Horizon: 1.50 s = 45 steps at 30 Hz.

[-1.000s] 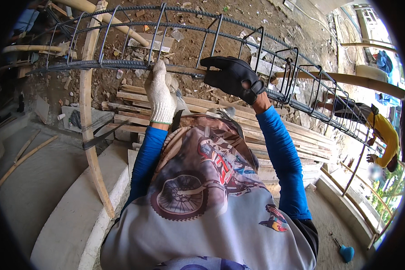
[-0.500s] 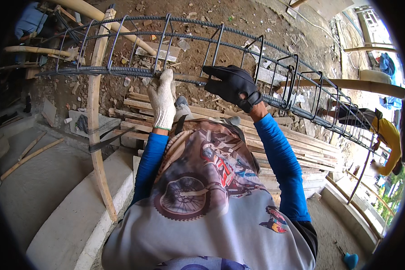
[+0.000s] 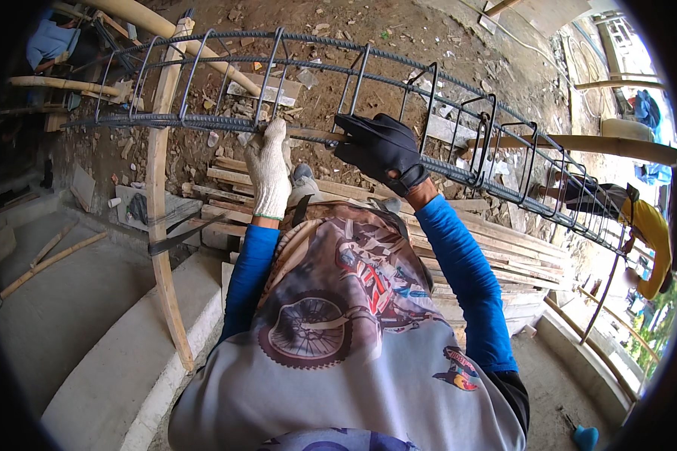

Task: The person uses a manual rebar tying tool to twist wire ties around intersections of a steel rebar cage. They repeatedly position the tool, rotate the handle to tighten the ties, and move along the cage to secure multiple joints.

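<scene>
A long rebar cage point(image 3: 226, 122) of ribbed bars and square stirrups runs across in front of me. My left hand point(image 3: 269, 169), in a white knit glove, is closed on its near lower bars beside a stirrup. To the right, my right hand point(image 3: 384, 154) wears a black glove with a hole near the wrist. Its thumb and fingers close around a thin brown strip point(image 3: 308, 134) that lies along the near bars between both hands. I cannot make out what the strip is. The right fingertips are partly hidden.
An upright wooden post point(image 3: 158, 203) supports the cage at left; a wooden pole point(image 3: 579, 143) passes under it at right. Stacked planks point(image 3: 496, 255) lie below. Another person in a yellow shirt point(image 3: 651, 233) bends near the cage's far right end. A concrete ledge point(image 3: 128, 338) is at lower left.
My right hand has shifted slightly left and down along the bars, and its fingers have tilted. My left hand stays in nearly the same place.
</scene>
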Tool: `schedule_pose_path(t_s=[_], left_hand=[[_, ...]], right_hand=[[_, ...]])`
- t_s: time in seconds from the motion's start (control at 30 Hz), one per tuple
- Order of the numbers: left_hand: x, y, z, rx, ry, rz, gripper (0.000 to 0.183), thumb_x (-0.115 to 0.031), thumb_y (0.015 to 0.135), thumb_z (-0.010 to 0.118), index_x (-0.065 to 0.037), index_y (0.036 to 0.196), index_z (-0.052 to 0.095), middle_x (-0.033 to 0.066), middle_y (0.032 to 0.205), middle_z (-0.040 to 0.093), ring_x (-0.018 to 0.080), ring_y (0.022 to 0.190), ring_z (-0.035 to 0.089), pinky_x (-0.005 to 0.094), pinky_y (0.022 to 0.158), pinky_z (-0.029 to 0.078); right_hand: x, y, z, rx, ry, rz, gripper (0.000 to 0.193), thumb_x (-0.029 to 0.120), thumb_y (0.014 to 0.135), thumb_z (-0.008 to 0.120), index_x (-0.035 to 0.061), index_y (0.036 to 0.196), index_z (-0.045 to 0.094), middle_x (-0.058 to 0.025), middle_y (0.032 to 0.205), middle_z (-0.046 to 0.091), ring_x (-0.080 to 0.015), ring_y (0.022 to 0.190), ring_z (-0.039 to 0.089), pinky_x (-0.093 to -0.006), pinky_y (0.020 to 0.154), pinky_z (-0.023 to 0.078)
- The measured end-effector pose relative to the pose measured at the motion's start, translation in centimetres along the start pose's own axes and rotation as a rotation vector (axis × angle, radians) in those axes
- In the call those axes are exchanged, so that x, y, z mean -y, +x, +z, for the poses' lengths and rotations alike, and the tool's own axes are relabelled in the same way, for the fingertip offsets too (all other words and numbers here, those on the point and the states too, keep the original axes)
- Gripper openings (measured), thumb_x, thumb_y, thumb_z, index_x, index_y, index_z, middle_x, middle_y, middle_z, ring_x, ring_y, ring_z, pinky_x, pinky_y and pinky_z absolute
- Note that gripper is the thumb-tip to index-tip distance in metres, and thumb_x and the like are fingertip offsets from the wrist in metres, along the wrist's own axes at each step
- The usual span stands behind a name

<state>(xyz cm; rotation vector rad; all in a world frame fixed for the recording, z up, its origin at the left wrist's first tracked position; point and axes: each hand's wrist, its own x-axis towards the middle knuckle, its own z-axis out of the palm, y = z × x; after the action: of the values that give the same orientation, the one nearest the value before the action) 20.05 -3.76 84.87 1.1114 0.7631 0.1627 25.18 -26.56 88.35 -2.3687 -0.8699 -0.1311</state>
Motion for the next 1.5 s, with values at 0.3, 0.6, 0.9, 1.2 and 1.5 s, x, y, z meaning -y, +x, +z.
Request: schedule_pose_path(t_s=[0.3,0.6,0.9,1.2,1.5], left_hand=[[0.1,0.4,0.0,-0.026,0.013,0.02,0.025,-0.035,0.099,0.078,-0.016,0.093,0.064,-0.0102,0.057,0.041,0.0032,0.043,0.034,0.0231,0.038,0.025],[-0.8,-0.4,0.0,-0.005,0.024,-0.041,0.025,-0.033,0.095,0.082,-0.014,0.09,0.067,-0.0084,0.057,0.047,0.0038,0.042,0.038,0.0241,0.037,0.025],[-1.7,-2.4,0.8,0.013,-0.178,0.055,0.017,-0.025,0.099,0.078,-0.012,0.094,0.068,-0.0058,0.066,0.055,0.0036,0.045,0.041,0.0239,0.04,0.028],[-2.4,-3.3,-2.7,0.083,0.04,0.234,0.021,-0.028,0.1,0.077,-0.01,0.098,0.066,-0.0075,0.06,0.047,0.0038,0.045,0.038,0.025,0.041,0.027],[-1.6,-5.3,-1.4,0.089,0.092,0.124,0.023,-0.027,0.1,0.078,-0.008,0.096,0.067,-0.0071,0.065,0.05,0.0032,0.052,0.042,0.0238,0.046,0.028]], right_hand=[[-0.2,0.2,0.6,0.047,-0.011,0.003,0.057,0.04,0.084,0.082,0.0158,0.135,0.073,-0.0051,0.104,0.078,-0.0293,0.086,0.068,-0.0415,0.076,0.057],[0.0,0.5,0.9,0.058,-0.021,0.016,0.06,0.042,0.086,0.081,0.0168,0.139,0.07,-0.0077,0.101,0.078,-0.0305,0.087,0.068,-0.0429,0.076,0.056],[-0.2,0.7,0.7,0.109,-0.02,0.052,0.059,0.043,0.086,0.081,0.0185,0.139,0.071,-0.009,0.099,0.078,-0.0329,0.086,0.07,-0.0448,0.075,0.057],[0.1,1.1,0.5,0.069,-0.016,0.023,0.062,0.037,0.086,0.082,0.0162,0.142,0.068,-0.0107,0.113,0.078,-0.035,0.088,0.069,-0.0448,0.076,0.057],[0.8,-0.5,-2.2,-0.003,-0.008,0.062,0.054,0.028,0.092,0.075,0.0096,0.142,0.066,-0.016,0.123,0.074,-0.0372,0.101,0.07,-0.0453,0.087,0.057]])
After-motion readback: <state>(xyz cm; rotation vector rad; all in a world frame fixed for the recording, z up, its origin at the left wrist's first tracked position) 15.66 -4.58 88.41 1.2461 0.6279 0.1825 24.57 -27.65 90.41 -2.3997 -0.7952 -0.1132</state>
